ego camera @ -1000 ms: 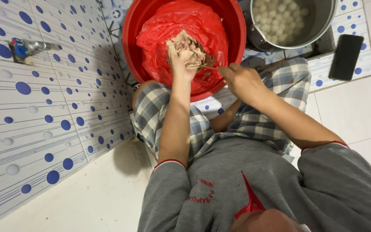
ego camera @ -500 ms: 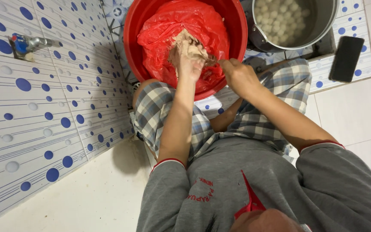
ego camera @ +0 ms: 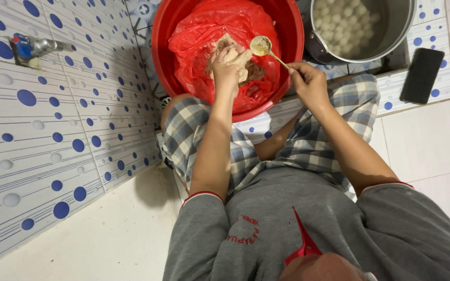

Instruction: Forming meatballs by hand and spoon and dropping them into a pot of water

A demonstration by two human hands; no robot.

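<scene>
Meat paste (ego camera: 251, 70), a brownish lump, sits in a red plastic bag (ego camera: 204, 36) lining the red basin (ego camera: 292, 57) on the floor. My left hand (ego camera: 230, 61) is closed around a fistful of it; my right hand (ego camera: 308, 83) pinches a spoon (ego camera: 261, 46) carrying a small scoop. I judge the work well along: the steel pot (ego camera: 391, 31) just beside the basin already holds many pale balls (plenty of paste remains). A dark phone (ego camera: 422, 75) lies near the pot; a blue-dotted tiled wall (ego camera: 53, 130) stands close on my left.
</scene>
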